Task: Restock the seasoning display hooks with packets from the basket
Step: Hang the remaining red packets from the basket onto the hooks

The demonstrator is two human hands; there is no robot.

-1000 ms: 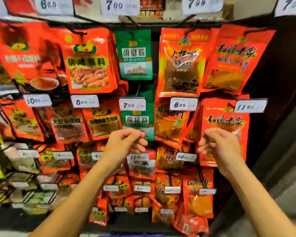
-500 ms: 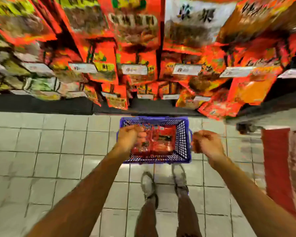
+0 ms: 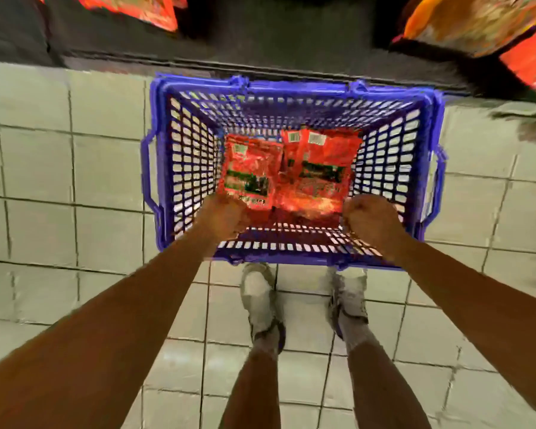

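Head view: one blue basket (image 3: 155, 168) holds two red packets (image 3: 319, 168); left hand (image 3: 226, 218) grips one packet (image 3: 249, 171), right hand (image 3: 370, 219) fisted, fingers curled together.

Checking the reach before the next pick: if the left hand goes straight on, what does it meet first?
Likely the left red packet in the blue basket; the left hand may already touch it, depth unclear.

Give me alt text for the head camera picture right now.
Both hands, left hand and right hand, reach down into a blue basket on the tiled floor, where red seasoning packets lie.
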